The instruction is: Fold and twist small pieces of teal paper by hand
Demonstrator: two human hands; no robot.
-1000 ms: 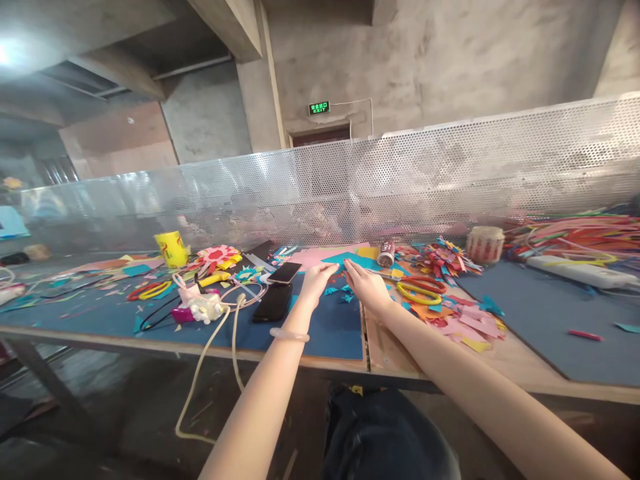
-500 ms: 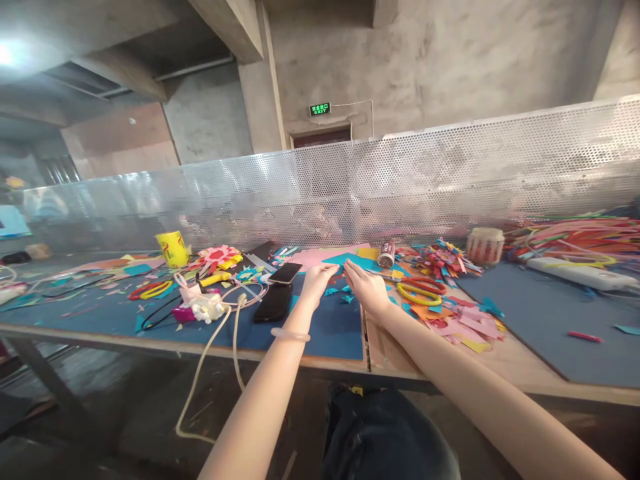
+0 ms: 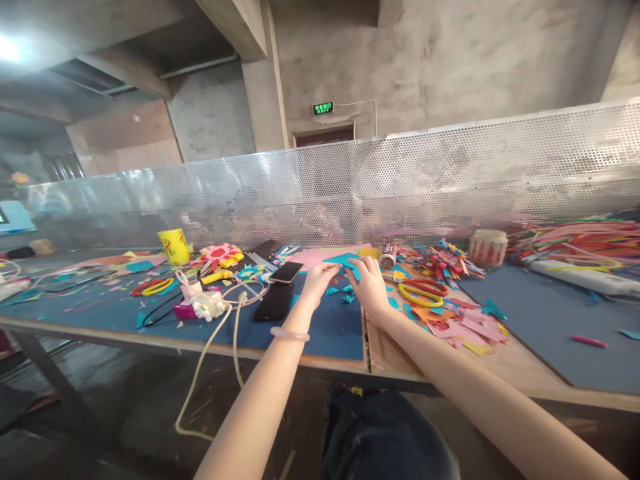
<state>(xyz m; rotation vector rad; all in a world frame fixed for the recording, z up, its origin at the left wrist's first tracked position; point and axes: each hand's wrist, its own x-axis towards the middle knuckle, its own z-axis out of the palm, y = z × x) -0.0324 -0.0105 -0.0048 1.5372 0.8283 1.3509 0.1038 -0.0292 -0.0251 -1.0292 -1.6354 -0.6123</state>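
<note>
Both hands are raised over the blue mat (image 3: 333, 337) near the middle of the table. A piece of blue paper (image 3: 345, 261) lies between my fingertips. My left hand (image 3: 320, 280) pinches its left edge, a pale bracelet on the wrist. Curved fingers of my right hand (image 3: 367, 283) grip the paper's right side. Small folded blue pieces (image 3: 349, 294) rest on the mat under my hands. Behind them is a pink sheet (image 3: 315, 258). Two phones (image 3: 273, 303) sit left of my left hand.
Yellow-handled scissors (image 3: 420, 295) and paper scraps (image 3: 467, 323) lie to the right. A can (image 3: 388, 255), a jar (image 3: 487, 248) and a power strip (image 3: 583, 277) stand farther back. On the left are a yellow tin (image 3: 174, 247), a glue gun (image 3: 216, 277) and cables (image 3: 236, 347).
My right hand's fingers have lifted and curled from a flatter pose. More of the blue paper shows between the hands. The view has shifted slightly.
</note>
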